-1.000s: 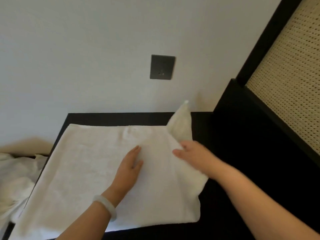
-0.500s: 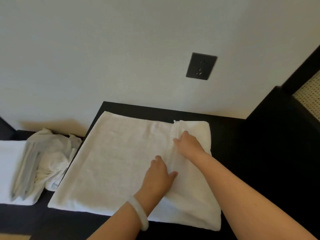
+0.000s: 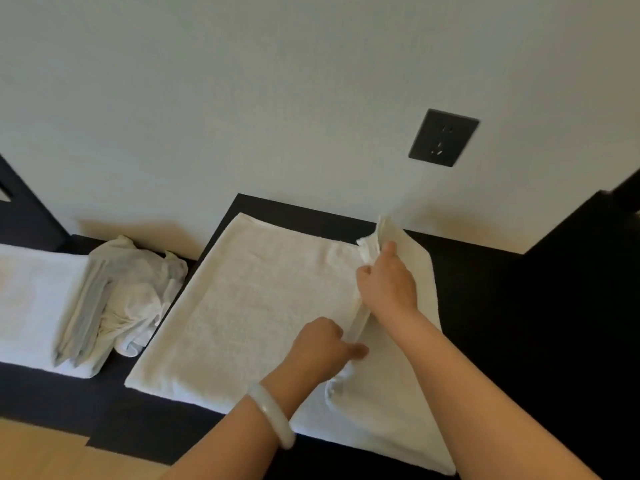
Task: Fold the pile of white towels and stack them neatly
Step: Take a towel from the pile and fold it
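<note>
While the white terry towel [image 3: 259,306] lies spread across the black desk [image 3: 485,306] against the pale wall, the head view shows both hands working one raised fold line that runs along its right part. To do this fold well, I judge the two hands should carry that edge over together, level with each other, land it square on the layer below, then smooth outward so no ridge is trapped. The right hand [image 3: 388,285] is at the far end of the fold, its fingers [image 3: 365,271] and thumb closed in a pinch on the lifted hem, which stands up from the desk near the wall. The left hand [image 3: 318,348], with a pale jade-like bracelet [image 3: 273,417] on the wrist, sits at the near end, fingers curled tight and thumb pressed on the same fold. It looks to be gripping the cloth, though the fingertips are hidden under the hand. Left of the towel lies a crumpled heap of white towels [image 3: 138,292], touching a folded white stack [image 3: 38,306] beside it. A dark wall socket [image 3: 443,137] sits above
</note>
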